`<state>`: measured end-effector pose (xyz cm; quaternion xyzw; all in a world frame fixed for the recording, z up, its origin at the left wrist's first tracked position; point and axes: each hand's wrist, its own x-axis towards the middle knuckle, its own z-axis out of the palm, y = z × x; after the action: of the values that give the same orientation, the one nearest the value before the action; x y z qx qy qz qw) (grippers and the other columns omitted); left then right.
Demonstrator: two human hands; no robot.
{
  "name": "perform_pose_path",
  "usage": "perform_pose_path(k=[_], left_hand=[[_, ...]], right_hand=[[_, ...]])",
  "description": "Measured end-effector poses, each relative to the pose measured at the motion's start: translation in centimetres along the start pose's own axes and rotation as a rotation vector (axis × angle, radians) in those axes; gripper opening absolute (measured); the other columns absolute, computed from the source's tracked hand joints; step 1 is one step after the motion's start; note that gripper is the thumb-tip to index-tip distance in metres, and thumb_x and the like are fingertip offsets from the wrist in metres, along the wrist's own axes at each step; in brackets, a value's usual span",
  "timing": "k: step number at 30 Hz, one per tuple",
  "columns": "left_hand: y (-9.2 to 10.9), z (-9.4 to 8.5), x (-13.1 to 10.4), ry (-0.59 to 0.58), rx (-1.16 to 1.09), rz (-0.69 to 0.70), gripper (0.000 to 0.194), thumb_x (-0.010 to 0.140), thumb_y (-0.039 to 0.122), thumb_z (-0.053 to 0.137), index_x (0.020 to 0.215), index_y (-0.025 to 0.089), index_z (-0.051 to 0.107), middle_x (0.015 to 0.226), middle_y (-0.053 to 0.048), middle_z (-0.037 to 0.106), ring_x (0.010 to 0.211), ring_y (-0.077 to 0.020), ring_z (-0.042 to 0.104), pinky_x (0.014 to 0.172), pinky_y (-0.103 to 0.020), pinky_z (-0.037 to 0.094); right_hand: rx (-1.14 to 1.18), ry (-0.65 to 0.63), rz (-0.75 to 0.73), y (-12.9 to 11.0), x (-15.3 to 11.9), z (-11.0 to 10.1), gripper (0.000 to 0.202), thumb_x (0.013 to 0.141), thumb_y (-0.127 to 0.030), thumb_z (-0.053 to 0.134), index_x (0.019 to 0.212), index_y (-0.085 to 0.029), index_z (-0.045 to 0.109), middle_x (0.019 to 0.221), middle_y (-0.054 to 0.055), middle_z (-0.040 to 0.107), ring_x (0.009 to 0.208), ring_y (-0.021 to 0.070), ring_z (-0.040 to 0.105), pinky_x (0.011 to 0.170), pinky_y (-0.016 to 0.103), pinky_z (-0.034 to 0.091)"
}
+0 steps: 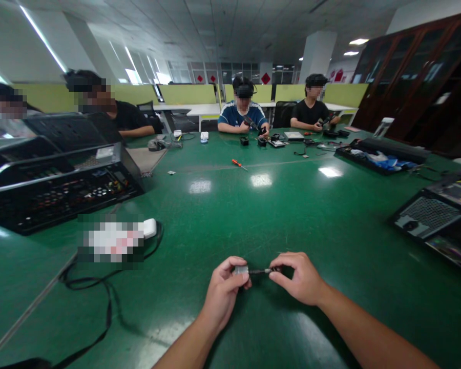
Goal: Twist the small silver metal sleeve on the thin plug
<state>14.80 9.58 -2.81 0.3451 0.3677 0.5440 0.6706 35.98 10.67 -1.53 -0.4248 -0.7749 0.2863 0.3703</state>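
Observation:
Low in the middle of the view, my left hand [225, 287] pinches a small grey cylindrical part [241, 269] between thumb and fingers. A thin dark rod-like piece [258, 271] reaches from it toward the right. My right hand [301, 277] is closed on the far end of that piece, with thumb and forefinger pressed around its dark tip. The two hands are a short way apart, just over the green table [215, 220]. What exactly the part is, and whether the two pieces are joined, I cannot tell.
A black computer case [61, 179] lies at the left, another case [441, 215] at the right. A white adapter [149, 228] with black cable is at the left front. An orange screwdriver [237, 163] lies farther back. Several people sit around the table; a black tray [384, 156] holds blue items.

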Motion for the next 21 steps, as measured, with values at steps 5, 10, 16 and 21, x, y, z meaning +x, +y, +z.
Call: perform_pose_path(k=[5, 10, 16, 21], left_hand=[[-0.1, -0.1, 0.0, 0.0, 0.001, 0.002, 0.023, 0.066, 0.012, 0.076, 0.086, 0.015, 0.066, 0.07, 0.001, 0.061, 0.058, -0.0132, 0.055, 0.057, -0.024, 0.041], [-0.1, -0.1, 0.0, -0.007, -0.003, -0.006, 0.023, 0.066, 0.012, 0.075, 0.087, 0.015, 0.065, 0.069, 0.001, 0.061, 0.058, -0.0135, 0.055, 0.057, -0.025, 0.041], [0.0, 0.0, 0.1, 0.005, -0.001, -0.011, 0.024, 0.064, 0.012, 0.076, 0.085, 0.015, 0.066, 0.069, 0.001, 0.06, 0.057, -0.0132, 0.055, 0.056, -0.024, 0.042], [-0.1, 0.0, 0.0, 0.001, 0.004, -0.013, 0.023, 0.066, 0.013, 0.076, 0.086, 0.015, 0.066, 0.07, 0.001, 0.06, 0.058, -0.0132, 0.056, 0.057, -0.024, 0.042]], right_hand=[[-0.005, -0.007, -0.004, -0.1, 0.1, -0.2, 0.005, 0.08, -0.022, 0.067, 0.08, -0.019, 0.071, 0.071, 0.002, 0.071, 0.067, 0.0162, 0.065, 0.068, 0.027, 0.045], [-0.005, -0.007, -0.015, -0.1, 0.1, -0.4, 0.005, 0.08, -0.022, 0.067, 0.079, -0.019, 0.071, 0.071, 0.002, 0.071, 0.066, 0.0159, 0.064, 0.068, 0.027, 0.044], [0.003, 0.009, -0.022, 0.3, 0.0, -0.9, 0.007, 0.081, -0.022, 0.066, 0.079, -0.019, 0.071, 0.072, 0.003, 0.071, 0.067, 0.0154, 0.064, 0.068, 0.027, 0.043], [0.007, 0.002, -0.013, 0.4, 0.0, -1.4, 0.008, 0.08, -0.023, 0.065, 0.077, -0.018, 0.071, 0.071, 0.003, 0.07, 0.066, 0.0156, 0.063, 0.067, 0.027, 0.042]])
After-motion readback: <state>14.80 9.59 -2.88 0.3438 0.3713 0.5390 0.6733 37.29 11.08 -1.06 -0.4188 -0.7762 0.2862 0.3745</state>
